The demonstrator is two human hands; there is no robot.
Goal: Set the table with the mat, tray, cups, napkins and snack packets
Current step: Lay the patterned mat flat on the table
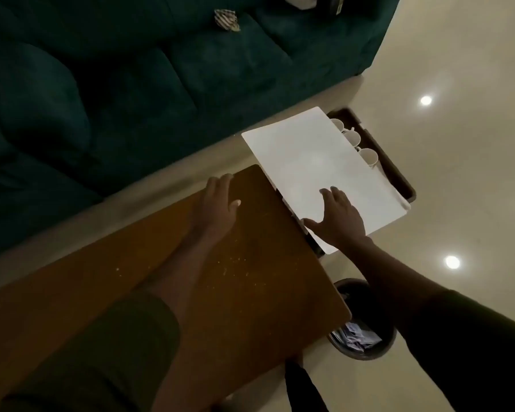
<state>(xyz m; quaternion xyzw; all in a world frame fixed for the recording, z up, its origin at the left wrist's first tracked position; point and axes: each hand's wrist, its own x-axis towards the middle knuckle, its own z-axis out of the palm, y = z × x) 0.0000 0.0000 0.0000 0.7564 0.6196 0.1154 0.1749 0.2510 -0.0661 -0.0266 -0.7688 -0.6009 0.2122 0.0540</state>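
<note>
Dim rm, wood table (250,278): right hand (339,218) flat on white mat (318,162)

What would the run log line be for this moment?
step: mat placement | right hand flat on white mat | left hand on table | cups in tray

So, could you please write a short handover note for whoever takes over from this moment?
Left hand: open, flat on the far corner of the wooden table, holding nothing.
Right hand: open, palm down on the near end of the white mat.
Mat: lies past the table's end, on top of the dark tray, not yet on the table.
Cups: white, in the tray, partly hidden under the mat.
Napkins and snack packets: not identifiable in this view.
Done: nothing is set on the table yet.
Left: bring the mat onto the table, then the tray, cups, napkins and packets.
</note>
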